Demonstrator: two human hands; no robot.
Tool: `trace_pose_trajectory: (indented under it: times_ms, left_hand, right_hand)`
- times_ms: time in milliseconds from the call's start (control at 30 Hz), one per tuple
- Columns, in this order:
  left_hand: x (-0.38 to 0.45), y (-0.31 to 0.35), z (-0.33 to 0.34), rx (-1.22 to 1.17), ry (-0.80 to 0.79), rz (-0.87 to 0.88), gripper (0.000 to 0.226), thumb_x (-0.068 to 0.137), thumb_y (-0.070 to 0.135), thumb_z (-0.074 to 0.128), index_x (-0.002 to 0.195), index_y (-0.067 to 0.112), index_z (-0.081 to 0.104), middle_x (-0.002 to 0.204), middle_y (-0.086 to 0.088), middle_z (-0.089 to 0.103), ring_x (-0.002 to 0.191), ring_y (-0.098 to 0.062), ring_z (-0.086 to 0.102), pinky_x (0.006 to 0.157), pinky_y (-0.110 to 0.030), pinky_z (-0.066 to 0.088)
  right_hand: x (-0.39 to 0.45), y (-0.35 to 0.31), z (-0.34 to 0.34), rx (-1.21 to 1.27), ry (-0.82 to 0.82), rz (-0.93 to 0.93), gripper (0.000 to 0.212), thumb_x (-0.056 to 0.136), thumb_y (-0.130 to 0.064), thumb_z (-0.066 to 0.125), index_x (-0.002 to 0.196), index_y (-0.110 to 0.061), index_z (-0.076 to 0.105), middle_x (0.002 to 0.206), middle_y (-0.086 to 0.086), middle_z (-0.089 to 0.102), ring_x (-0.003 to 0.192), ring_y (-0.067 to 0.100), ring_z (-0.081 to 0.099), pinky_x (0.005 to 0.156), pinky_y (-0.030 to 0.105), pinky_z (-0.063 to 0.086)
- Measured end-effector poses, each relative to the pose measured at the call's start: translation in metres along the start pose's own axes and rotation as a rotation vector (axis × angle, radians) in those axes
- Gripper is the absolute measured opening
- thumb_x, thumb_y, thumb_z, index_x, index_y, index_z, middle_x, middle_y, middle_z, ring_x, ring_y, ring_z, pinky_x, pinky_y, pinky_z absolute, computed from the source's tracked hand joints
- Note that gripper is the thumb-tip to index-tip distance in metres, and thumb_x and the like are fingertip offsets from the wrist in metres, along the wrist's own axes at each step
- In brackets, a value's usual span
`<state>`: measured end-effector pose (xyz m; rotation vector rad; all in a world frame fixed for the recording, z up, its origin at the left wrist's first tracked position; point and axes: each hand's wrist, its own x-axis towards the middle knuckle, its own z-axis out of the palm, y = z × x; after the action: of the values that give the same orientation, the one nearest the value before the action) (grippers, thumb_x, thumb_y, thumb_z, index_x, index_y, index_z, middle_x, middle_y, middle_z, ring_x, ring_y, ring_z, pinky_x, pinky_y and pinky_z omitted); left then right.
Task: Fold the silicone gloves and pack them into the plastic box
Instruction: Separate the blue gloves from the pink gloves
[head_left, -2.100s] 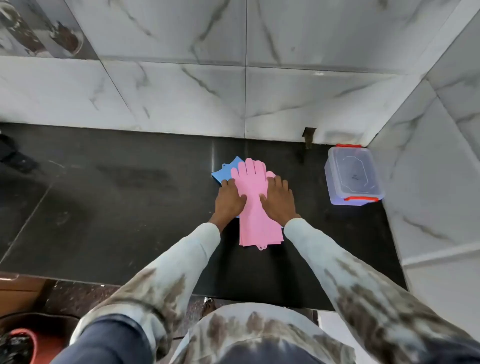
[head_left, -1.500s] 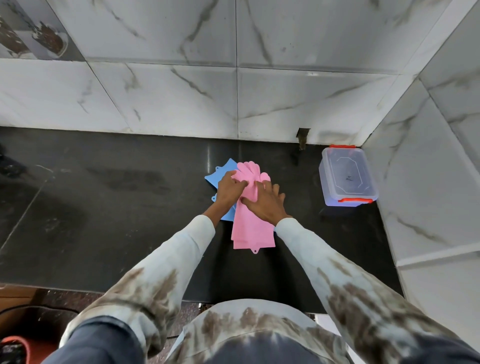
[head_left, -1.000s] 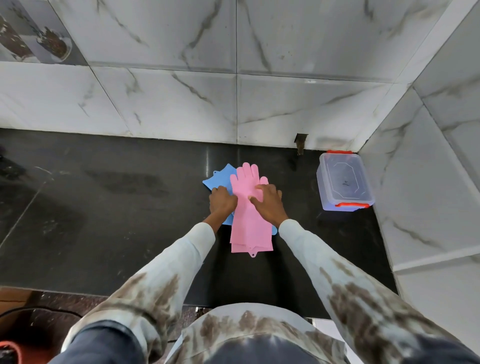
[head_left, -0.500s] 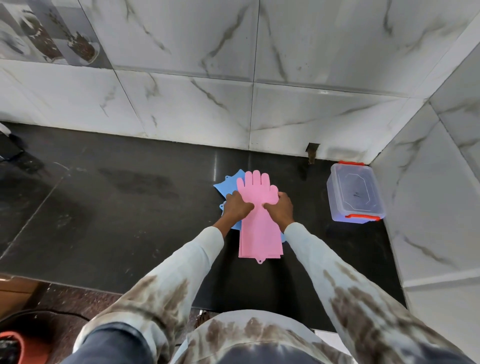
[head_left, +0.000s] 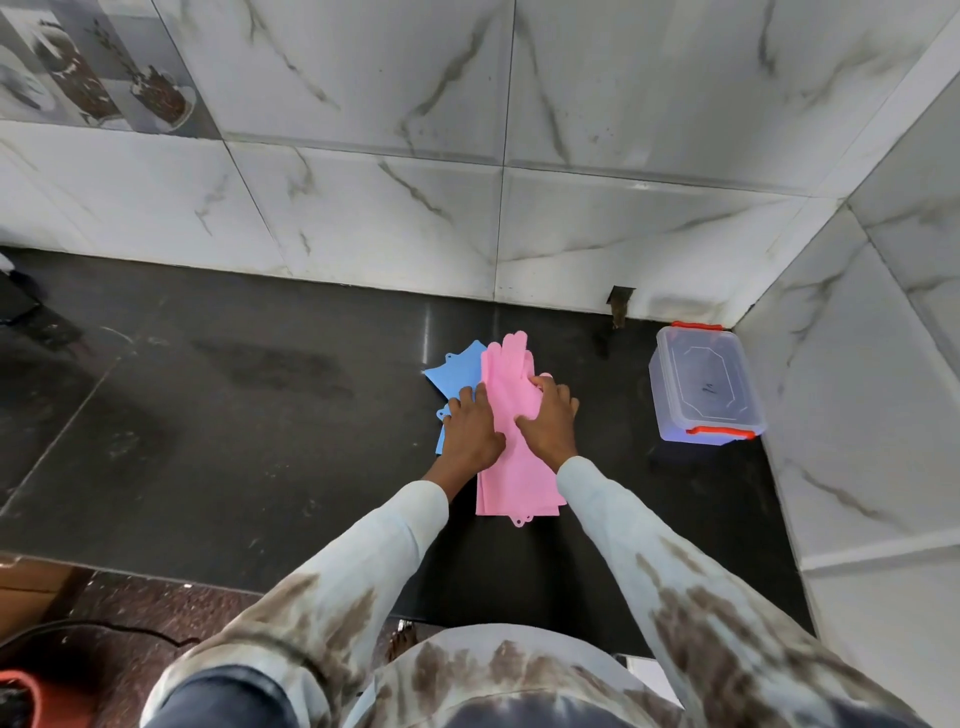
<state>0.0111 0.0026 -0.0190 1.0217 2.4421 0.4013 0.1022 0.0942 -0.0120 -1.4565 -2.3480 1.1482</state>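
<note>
A pair of pink silicone gloves (head_left: 514, 486) lies stacked on the black counter (head_left: 260, 447), fingers pointing to the wall. Their finger end looks narrow, with the right side turned over to the left. Blue gloves (head_left: 457, 371) lie underneath and stick out at the left. My left hand (head_left: 470, 431) rests flat on the pink gloves' left edge, fingers spread. My right hand (head_left: 548, 421) is on the right edge, its fingers curled around a bit of pink. The clear plastic box (head_left: 701, 384) stands to the right with its lid on and orange clips.
White marble-tiled walls (head_left: 857, 415) close the counter at the back and the right, and the box sits in that corner. A small dark fitting (head_left: 620, 304) sits at the wall's foot. A red object (head_left: 21, 696) lies at the lower left, below the counter edge.
The pink gloves' finger end, spread flat half a second ago, is now narrower, its right side turned over leftward. My right hand has slid onto that edge; my left hand now lies flatter.
</note>
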Motion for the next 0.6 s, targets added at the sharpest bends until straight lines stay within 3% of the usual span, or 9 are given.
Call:
trace_pose_trajectory:
  times_ms: [100, 300, 433, 600]
  left_hand:
    - [0.0, 0.0, -0.002, -0.037, -0.013, 0.024, 0.086, 0.097, 0.023, 0.072, 0.165, 0.009, 0.022, 0.163, -0.015, 0.032, 0.152, -0.036, 0.036, 0.123, -0.047, 0.043]
    - [-0.001, 0.002, -0.002, -0.117, -0.018, 0.047, 0.081, 0.096, 0.026, 0.073, 0.162, 0.012, 0.029, 0.159, -0.014, 0.043, 0.147, -0.033, 0.044, 0.122, -0.046, 0.043]
    - [-0.005, -0.002, -0.002, -0.148, 0.022, 0.027, 0.076, 0.099, 0.027, 0.066, 0.163, 0.01, 0.028, 0.159, -0.013, 0.045, 0.146, -0.034, 0.047, 0.118, -0.048, 0.046]
    - [-0.005, -0.004, -0.002, -0.111, 0.052, -0.064, 0.076, 0.1, 0.014, 0.056, 0.167, 0.007, 0.02, 0.166, -0.012, 0.035, 0.153, -0.033, 0.037, 0.125, -0.051, 0.038]
  right_hand:
    - [0.0, 0.004, -0.002, 0.015, 0.009, 0.06, 0.073, 0.097, -0.017, 0.073, 0.16, -0.017, 0.036, 0.158, 0.009, 0.045, 0.148, 0.032, 0.039, 0.122, 0.045, 0.04]
    - [0.002, 0.005, -0.007, 0.005, 0.084, 0.132, 0.057, 0.095, -0.027, 0.077, 0.146, -0.019, 0.053, 0.147, 0.005, 0.059, 0.141, 0.03, 0.051, 0.121, 0.052, 0.039]
    - [0.004, 0.007, -0.015, 0.399, 0.051, 0.099, 0.037, 0.097, -0.01, 0.07, 0.132, -0.01, 0.057, 0.135, 0.011, 0.063, 0.119, 0.025, 0.063, 0.101, 0.036, 0.055]
    - [0.005, 0.013, -0.03, 0.463, 0.085, 0.051, 0.029, 0.102, -0.014, 0.066, 0.13, -0.012, 0.059, 0.127, 0.003, 0.064, 0.118, 0.024, 0.064, 0.099, 0.033, 0.056]
